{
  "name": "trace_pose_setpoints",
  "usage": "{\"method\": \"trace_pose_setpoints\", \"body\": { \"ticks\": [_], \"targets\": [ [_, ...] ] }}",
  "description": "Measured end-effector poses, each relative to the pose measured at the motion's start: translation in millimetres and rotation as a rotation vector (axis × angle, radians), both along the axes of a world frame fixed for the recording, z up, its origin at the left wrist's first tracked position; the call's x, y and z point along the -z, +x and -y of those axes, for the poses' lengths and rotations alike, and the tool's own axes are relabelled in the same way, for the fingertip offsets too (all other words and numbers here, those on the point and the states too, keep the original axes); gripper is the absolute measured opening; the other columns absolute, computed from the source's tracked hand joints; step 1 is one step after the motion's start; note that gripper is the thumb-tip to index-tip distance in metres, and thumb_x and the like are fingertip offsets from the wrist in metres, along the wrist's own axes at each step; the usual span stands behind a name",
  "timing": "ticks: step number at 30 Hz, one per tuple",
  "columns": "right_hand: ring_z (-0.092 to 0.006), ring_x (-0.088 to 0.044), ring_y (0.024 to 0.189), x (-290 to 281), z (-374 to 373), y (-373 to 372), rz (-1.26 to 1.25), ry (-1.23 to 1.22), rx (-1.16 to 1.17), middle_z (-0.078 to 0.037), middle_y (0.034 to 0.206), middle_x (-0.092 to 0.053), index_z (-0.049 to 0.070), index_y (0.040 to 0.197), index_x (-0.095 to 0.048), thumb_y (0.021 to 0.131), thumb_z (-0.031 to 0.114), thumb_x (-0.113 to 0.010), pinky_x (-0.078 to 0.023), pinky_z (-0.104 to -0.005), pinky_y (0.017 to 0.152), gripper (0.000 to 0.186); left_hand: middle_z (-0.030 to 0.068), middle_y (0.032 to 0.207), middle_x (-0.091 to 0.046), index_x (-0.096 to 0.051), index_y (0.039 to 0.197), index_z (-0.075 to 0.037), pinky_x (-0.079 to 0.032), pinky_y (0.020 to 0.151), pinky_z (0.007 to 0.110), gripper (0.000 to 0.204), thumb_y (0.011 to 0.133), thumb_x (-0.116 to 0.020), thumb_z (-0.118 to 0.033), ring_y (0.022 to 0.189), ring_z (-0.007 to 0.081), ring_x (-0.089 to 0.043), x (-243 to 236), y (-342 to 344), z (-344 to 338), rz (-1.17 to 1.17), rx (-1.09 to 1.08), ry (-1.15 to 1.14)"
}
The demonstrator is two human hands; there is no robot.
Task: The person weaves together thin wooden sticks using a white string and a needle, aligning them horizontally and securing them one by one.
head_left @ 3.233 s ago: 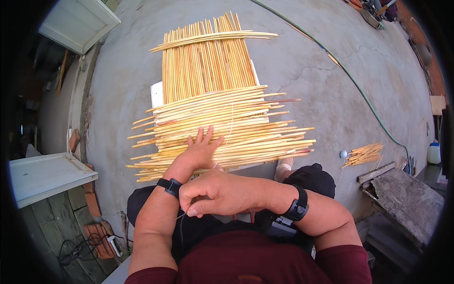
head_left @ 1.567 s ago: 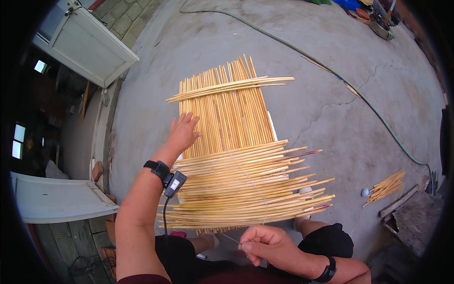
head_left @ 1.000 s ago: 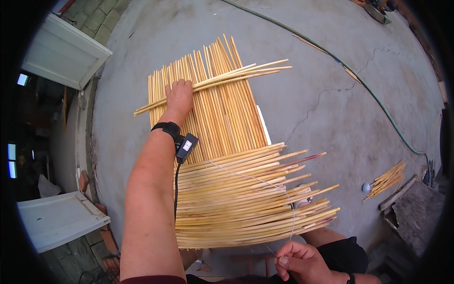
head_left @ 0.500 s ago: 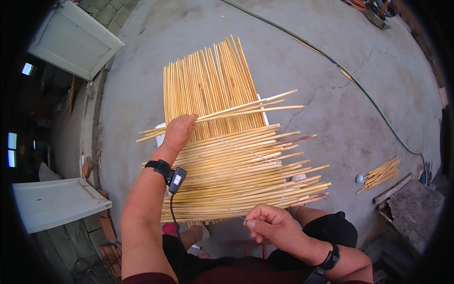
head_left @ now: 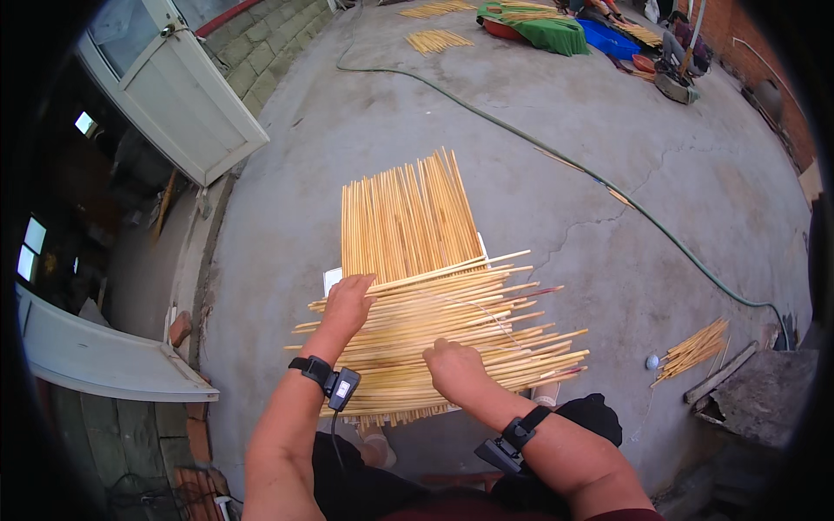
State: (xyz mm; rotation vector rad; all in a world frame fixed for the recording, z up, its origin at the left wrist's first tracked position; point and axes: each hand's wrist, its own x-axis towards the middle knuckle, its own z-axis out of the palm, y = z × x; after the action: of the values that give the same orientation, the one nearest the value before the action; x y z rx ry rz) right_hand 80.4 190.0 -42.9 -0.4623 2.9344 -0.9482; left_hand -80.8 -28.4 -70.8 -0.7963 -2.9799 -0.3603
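A mat of long pale peeled sticks point(head_left: 408, 217) lies before me, its far part with the sticks running away from me. Across its near part lies a thick layer of crosswise sticks point(head_left: 486, 347), their ends uneven at the right. My left hand point(head_left: 347, 302) is closed around a few sticks at the layer's far left edge. Over the middle of the layer is my right hand point(head_left: 454, 369), fingers pinched together; its fingertips are mostly hidden. A thin white string point(head_left: 488, 314) runs in a curve over the sticks. White board corners point(head_left: 333, 280) show beneath the mat.
A green hose point(head_left: 556, 156) crosses the concrete floor. At right lie a small stick bundle point(head_left: 691, 352) and a ball of string point(head_left: 651, 362). An open white door point(head_left: 191, 95) stands left. Far off, people sit near a blue basin point(head_left: 610, 39) and green cloth point(head_left: 556, 36).
The view has tilted up, showing more of the far yard. The sticks in my left hand have come down onto the crosswise layer. My right hand has moved forward over the sticks.
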Motion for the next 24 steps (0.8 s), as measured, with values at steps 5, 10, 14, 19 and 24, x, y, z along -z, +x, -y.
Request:
{"method": "trace_pose_setpoints", "body": {
  "ticks": [5, 10, 14, 19, 24],
  "targets": [
    [-0.0270, -0.067, 0.074, 35, 19, -19, -0.043, 0.172, -0.006, -0.012, 0.080, -0.063, 0.007, 0.076, -0.066, 0.074, 0.008, -0.060, -0.053, -0.0368, 0.060, 0.007, 0.0170, 0.111, -0.063, -0.060, 0.120, -0.005, -0.048, 0.089, 0.041, 0.041, 0.081, -0.069, -0.011, 0.105, 0.0350, -0.059, -84, 72, -9, 0.239, 0.027, 0.275],
    [-0.0281, -0.067, 0.077, 54, 34, -20, 0.012, 0.269, -0.030, -0.014, 0.084, -0.065, 0.007, 0.080, -0.068, 0.076, 0.011, -0.060, -0.054, -0.0376, 0.062, 0.010, 0.0148, 0.104, -0.065, -0.062, 0.119, -0.007, -0.049, 0.086, 0.041, 0.038, 0.082, -0.068, -0.014, 0.097, 0.0339, -0.062, -100, 148, -24, 0.400, 0.155, 0.233],
    [-0.0300, -0.067, 0.080, 63, 44, -19, 0.107, 0.246, 0.001, -0.014, 0.087, -0.066, 0.007, 0.086, -0.069, 0.080, 0.014, -0.060, -0.054, -0.0396, 0.067, 0.013, 0.0133, 0.103, -0.065, -0.062, 0.117, -0.009, -0.050, 0.083, 0.042, 0.036, 0.082, -0.067, -0.016, 0.094, 0.0338, -0.062, -67, 158, -21, 0.377, 0.080, 0.282],
    [-0.0306, -0.066, 0.088, 62, 39, -22, 0.179, 0.287, -0.016, -0.015, 0.096, -0.063, 0.007, 0.093, -0.067, 0.081, 0.016, -0.061, -0.053, -0.0404, 0.071, 0.016, 0.0134, 0.103, -0.064, -0.059, 0.118, -0.011, -0.051, 0.081, 0.042, 0.038, 0.081, -0.068, -0.016, 0.093, 0.0348, -0.062, -72, 144, -31, 0.334, 0.195, 0.137],
    [-0.0307, -0.064, 0.087, 56, 44, -24, 0.154, 0.310, -0.080, -0.014, 0.094, -0.061, 0.005, 0.094, -0.063, 0.077, 0.019, -0.063, -0.053, -0.0421, 0.070, 0.022, 0.0165, 0.106, -0.063, -0.057, 0.119, -0.008, -0.049, 0.085, 0.044, 0.043, 0.080, -0.070, -0.023, 0.100, 0.0359, -0.060, -55, 112, -29, 0.501, 0.154, 0.009]
  ]
}}
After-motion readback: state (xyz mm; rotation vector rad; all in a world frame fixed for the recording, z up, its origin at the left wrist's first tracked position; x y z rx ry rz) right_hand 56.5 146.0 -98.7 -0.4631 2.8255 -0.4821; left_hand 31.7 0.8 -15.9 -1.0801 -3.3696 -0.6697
